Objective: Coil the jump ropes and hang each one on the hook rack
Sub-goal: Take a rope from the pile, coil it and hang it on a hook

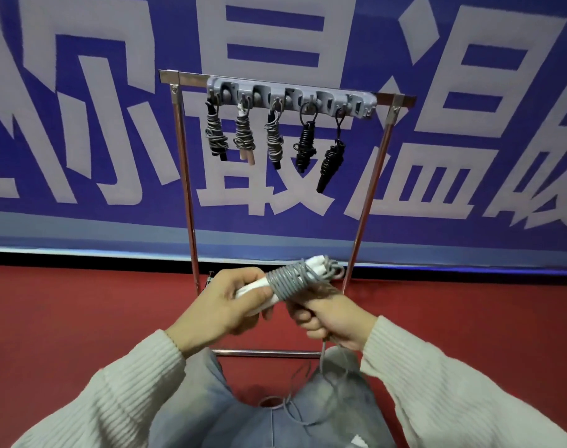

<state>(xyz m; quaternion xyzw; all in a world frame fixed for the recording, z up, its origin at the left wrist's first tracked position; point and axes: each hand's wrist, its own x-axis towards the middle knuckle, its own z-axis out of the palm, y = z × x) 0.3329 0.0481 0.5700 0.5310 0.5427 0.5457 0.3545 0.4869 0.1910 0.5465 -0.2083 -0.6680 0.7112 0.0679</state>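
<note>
Five coiled ropes hang on the grey plastic hook rack; below it, left hand grips white handles while right hand pinches the grey cord, best wound snugly.

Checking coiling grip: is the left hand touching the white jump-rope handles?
Touching. The head view shows the left hand gripping the white handles.

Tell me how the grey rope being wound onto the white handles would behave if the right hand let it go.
Probably floppy: the loose tail of the grey rope hangs limp below the right hand and curls over the lap. The turns around the white handles look springy, so they would likely loosen. The bundle seems light, since the left hand holds it by one end.
</note>
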